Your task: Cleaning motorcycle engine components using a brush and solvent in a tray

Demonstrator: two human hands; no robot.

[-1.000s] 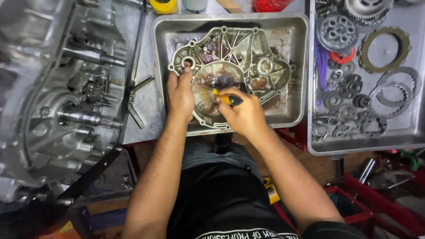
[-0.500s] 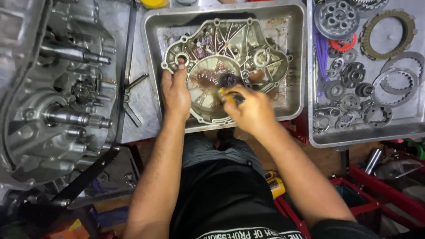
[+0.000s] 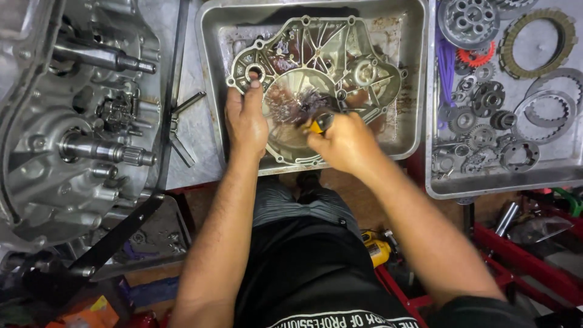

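1. Engine cover (image 3: 316, 85) lies inside-up in the steel tray (image 3: 413, 79), filling most of the tray floor; brown grime pooled around its centre bowl.
2. Right hand (image 3: 343, 143) has its grip pinched on a yellow-handled brush (image 3: 320, 123), bristles on the bowl at about the cover's 6 o'clock. Against a second ago the brush has worked slightly leftward and up into the bowl; the hand moved with it.
3. Left hand (image 3: 245, 118) lies flat on the cover's 9 o'clock edge, fingers pressed together, one fingertip at the round boss hole. Same hold as a second ago, so the cover has not shifted in the tray.
4. Read: scrubbing is mid-way. The bowl centre is getting covered; the ribs at 12 o'clock and the bosses at 3 o'clock look wet and dirty too.
5. Edges: the tray wall sits close to the cover at 9 and 3 o'clock, so little room to slide sideways. More bare floor at 12 o'clock and in the 1 o'clock corner.
6. Outward: at 3 o'clock a second tray (image 3: 559, 176) holds gears (image 3: 480, 97), a clutch hub (image 3: 467, 21) and friction rings (image 3: 537, 39), its wall just beside the first tray.
7. At 9 o'clock the open crankcase (image 3: 73, 121) has its shafts pointing toward the tray; a Y-shaped wrench (image 3: 179, 127) lies on the surface between them.
8. The near tray edge at 6 o'clock abuts the person's lap; both forearms enter from there.
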